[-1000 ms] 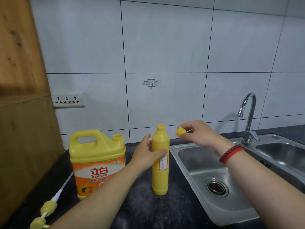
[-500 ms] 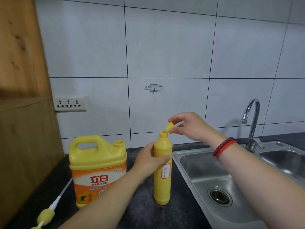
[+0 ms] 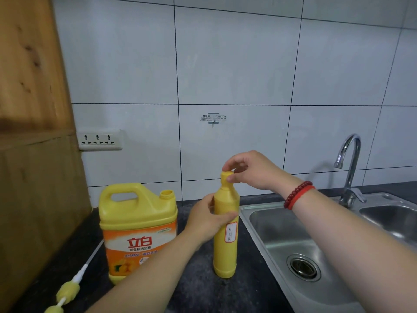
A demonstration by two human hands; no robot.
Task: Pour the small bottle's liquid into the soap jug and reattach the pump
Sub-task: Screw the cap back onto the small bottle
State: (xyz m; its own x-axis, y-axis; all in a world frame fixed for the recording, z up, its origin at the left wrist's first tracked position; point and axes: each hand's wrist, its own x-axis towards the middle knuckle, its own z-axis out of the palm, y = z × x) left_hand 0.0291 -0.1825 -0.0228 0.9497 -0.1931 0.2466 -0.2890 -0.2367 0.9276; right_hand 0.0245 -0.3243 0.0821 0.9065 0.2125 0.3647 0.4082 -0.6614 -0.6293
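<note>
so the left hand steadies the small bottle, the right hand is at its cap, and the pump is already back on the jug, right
Not quite. The head view shows the jug's neck open, and the pump lies on the counter to its left. The rest holds: the left hand steadies the small bottle and the right hand is at its cap.

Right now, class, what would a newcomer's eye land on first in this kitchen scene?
The tall yellow bottle standing mid-counter, the left hand gripping its body and the right hand pinching its cap. Left of it stands the big yellow soap jug, its mouth open. The steel sink lies to the right.
</note>
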